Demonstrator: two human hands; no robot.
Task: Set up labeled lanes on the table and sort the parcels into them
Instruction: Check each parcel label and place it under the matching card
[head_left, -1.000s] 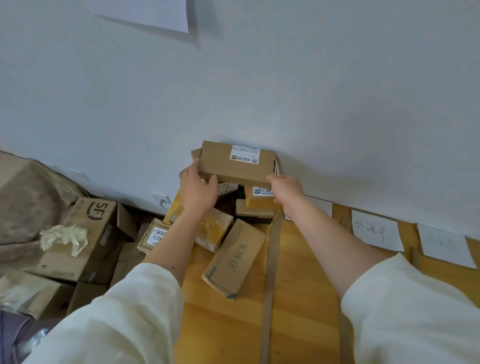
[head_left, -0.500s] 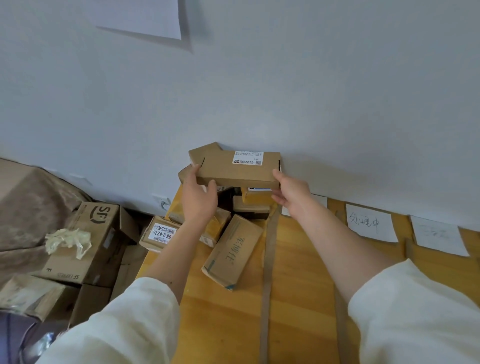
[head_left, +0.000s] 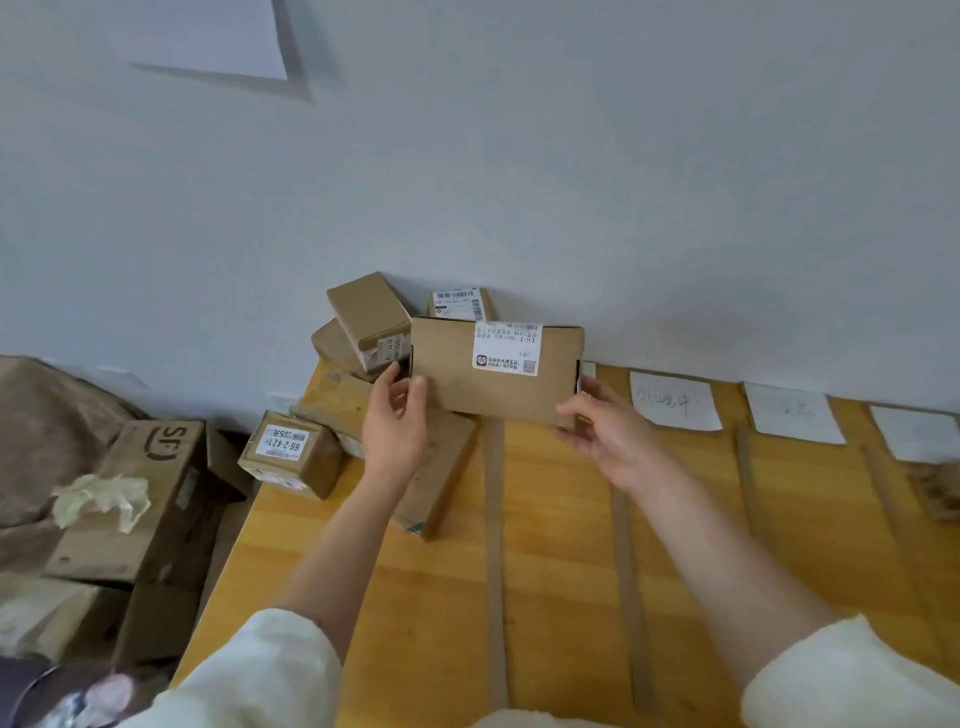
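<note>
Holding the flat brown parcel (head_left: 498, 374) between both hands, we had brought it up off the pile and tilted its labelled face toward us; half a second before it still lay level on top of the stack, showing mostly its front edge. Our left hand (head_left: 397, 426) gripped the parcel's left end, thumb on the front and fingers behind, and our right hand (head_left: 605, 431) clasped the lower right corner, so both hands were closed on it. The parcel hung above the far edge of the wooden surface (head_left: 561, 545), over the first tape strip (head_left: 494, 519) and close to the wall (head_left: 571, 182). With it lifted, the pile behind showed more than before: a small tilted box (head_left: 369, 312) and a box with a barcode label (head_left: 460, 304) leaning at the wall. Another long box (head_left: 441, 467) lay beneath our left wrist, and the box marked 66-2-421 (head_left: 288, 452) sat at the surface's left corner as earlier. Paper lane labels (head_left: 675, 408) lay along the far edge to the right, apart from the parcel. Off the surface on the left stood the SF carton (head_left: 156, 488).
</note>
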